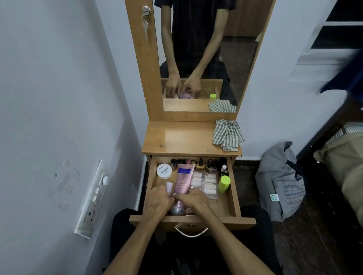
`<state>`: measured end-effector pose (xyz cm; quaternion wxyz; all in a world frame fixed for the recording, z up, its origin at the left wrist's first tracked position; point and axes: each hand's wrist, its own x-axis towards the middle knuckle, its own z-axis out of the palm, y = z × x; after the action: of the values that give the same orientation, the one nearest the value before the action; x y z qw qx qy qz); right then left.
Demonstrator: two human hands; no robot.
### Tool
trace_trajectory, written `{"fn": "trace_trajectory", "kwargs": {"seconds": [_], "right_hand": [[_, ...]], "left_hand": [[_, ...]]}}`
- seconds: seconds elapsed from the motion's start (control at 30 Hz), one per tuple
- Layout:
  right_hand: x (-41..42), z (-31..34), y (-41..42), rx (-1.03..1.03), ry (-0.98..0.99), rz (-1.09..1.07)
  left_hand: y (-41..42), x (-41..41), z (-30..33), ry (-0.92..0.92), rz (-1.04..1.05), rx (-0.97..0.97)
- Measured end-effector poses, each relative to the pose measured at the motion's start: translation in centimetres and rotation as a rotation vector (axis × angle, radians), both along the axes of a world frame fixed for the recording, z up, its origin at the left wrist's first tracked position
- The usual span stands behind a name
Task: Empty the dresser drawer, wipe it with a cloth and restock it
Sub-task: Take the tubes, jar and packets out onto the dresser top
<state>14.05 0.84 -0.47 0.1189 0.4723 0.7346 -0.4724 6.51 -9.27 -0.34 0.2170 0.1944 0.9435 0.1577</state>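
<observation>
One drawer stands pulled open under the dresser top, still stocked: one white jar reading "NAIL POLISH", one pink tube, one lime-capped bottle, and a back row of small bottles too crowded to count. One checked cloth lies on the dresser top. Both hands reach in at the front: left hand and right hand curl around the tube's lower end.

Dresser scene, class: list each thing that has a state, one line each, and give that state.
Drawer: pulled open, still full.
Checked cloth: crumpled on the dresser top, untouched.
Pink tube: lying flat in the drawer.
White jar: lid on.
Green bottle: capped, upright.
Key: hanging in the lock.
Left hand: fingers curled among the items.
Right hand: fingers curled at the tube's near end.
</observation>
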Motion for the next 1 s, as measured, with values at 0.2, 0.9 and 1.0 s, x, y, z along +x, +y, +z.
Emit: {"fn": "trace_trajectory", "kwargs": {"seconds": [0.2,0.9,1.0], "right_hand": [[1.1,1.0,0.4,0.045,0.099,0.043],[-9.9,11.2,5.5,0.346,0.541,0.094],[-12.6,11.3,6.6,0.37,0.549,0.12]], "left_hand": [[-1.1,0.3,0.1,0.025,0.079,0.113],[1.8,-9.2,9.9,0.248,0.247,0.678],[3.2,-11.4,9.9,0.267,0.275,0.68]]}}
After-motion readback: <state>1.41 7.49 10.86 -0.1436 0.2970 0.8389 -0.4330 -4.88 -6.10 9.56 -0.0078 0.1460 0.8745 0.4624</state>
